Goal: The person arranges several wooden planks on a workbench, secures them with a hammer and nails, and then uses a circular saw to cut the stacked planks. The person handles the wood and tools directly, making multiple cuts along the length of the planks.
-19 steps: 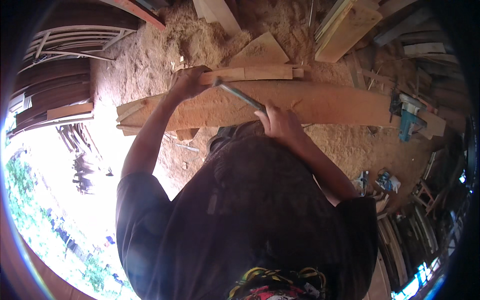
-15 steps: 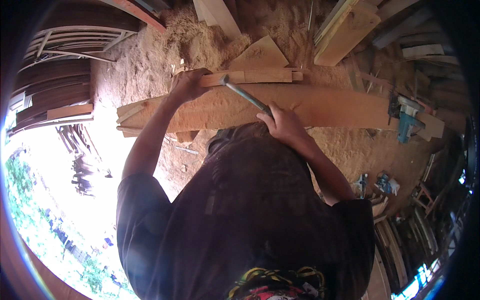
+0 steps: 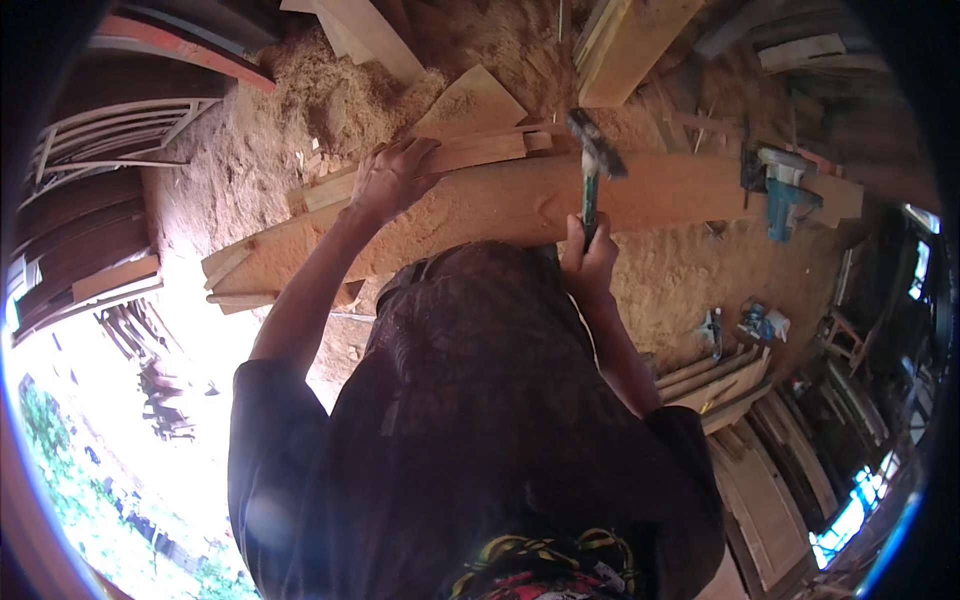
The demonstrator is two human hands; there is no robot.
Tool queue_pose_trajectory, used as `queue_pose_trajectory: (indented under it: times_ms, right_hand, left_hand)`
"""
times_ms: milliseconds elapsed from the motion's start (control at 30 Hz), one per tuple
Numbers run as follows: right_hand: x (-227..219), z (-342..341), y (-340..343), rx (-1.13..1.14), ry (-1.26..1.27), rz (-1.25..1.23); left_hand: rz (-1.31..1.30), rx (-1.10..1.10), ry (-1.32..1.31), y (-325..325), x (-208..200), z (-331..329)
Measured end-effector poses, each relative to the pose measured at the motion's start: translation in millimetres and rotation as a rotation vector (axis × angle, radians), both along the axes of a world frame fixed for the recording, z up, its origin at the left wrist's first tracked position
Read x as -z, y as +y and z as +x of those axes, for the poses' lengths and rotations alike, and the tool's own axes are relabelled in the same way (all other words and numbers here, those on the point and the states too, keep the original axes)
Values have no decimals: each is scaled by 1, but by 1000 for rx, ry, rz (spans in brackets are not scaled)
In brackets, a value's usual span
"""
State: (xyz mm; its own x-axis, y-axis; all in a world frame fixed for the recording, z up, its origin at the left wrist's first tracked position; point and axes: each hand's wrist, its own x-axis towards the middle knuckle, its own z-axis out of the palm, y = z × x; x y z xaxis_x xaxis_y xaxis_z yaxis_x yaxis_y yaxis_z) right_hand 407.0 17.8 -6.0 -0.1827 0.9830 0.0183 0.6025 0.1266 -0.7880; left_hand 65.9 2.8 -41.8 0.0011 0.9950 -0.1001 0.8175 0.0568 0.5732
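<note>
My left hand [image 3: 395, 180] is closed over a narrow piece of wood [image 3: 485, 150], its fingers hooked past the far edge. That piece lies along the far side of a wide wooden plank [image 3: 670, 192] running across in front of me. To the right, my right hand [image 3: 590, 262] grips a hammer [image 3: 590, 190] by its green handle. The hammer stands with its dark head away from me, over the plank and apart from the narrow piece. How the narrow piece is fixed beneath my left hand is hidden.
A teal power tool [image 3: 785, 195] sits at the plank's right end. Beyond the plank are a thin board [image 3: 472, 105] and a thick beam [image 3: 640, 45] amid sawdust. More tools [image 3: 762, 322] lie on the ground to the right, near stacked boards [image 3: 765, 490].
My right hand has swung the hammer off the narrow piece of wood and out to the right, its head now pointing away. My left hand stays on the wood. The whole view has shifted slightly.
</note>
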Motion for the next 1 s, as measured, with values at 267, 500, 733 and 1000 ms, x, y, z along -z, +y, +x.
queue_pose_trajectory:
  times_ms: [267, 500, 733, 1000]
  right_hand:
    - [55, 9, 13, -150, -182, -132]
    - [44, 13, 8, -123, -302, -247]
    - [43, 36, 41, -235, -260, -298]
    - [-1, 26, 61, -204, -170, -380]
  left_hand:
    - [-42, -19, 37, -4, 2, 1]
    - [-50, 15, -2, 3, -6, -1]
    - [-56, -7, 4, 1, -4, -2]
    - [122, -22, -89, -12, 13, -10]
